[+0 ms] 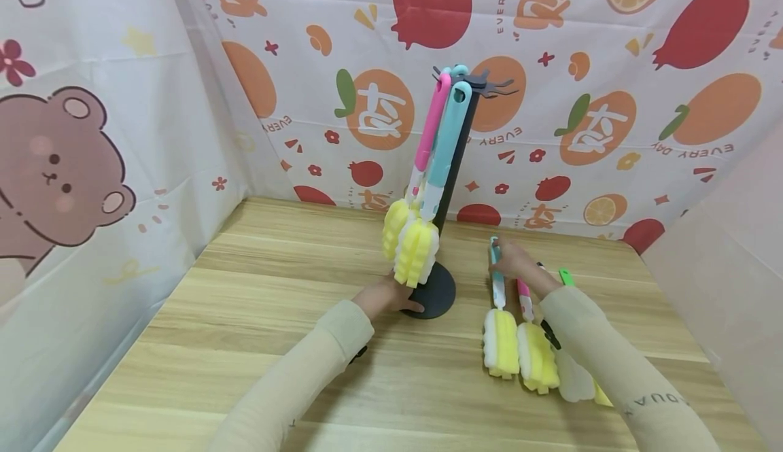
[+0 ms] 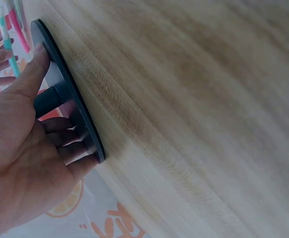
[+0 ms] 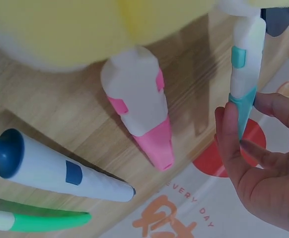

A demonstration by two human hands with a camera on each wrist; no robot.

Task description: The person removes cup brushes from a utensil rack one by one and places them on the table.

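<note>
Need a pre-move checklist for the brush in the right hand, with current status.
1. Stand steadied: ok. Left hand grips the black base, which sits on the table.
2. Grip: ok. Right hand pinches the teal handle of the held brush.
3. Held brush at hook height: not ok. It is down at table level.
4. Bare hook: ok. Right-side hooks look unoccupied.
5. Hung brushes: ok. Pink and teal handles hang from the stand's top.
6. Clear of the pink-handled brush on the table: cannot tell. Sponges lie side by side; contact unclear.
</note>
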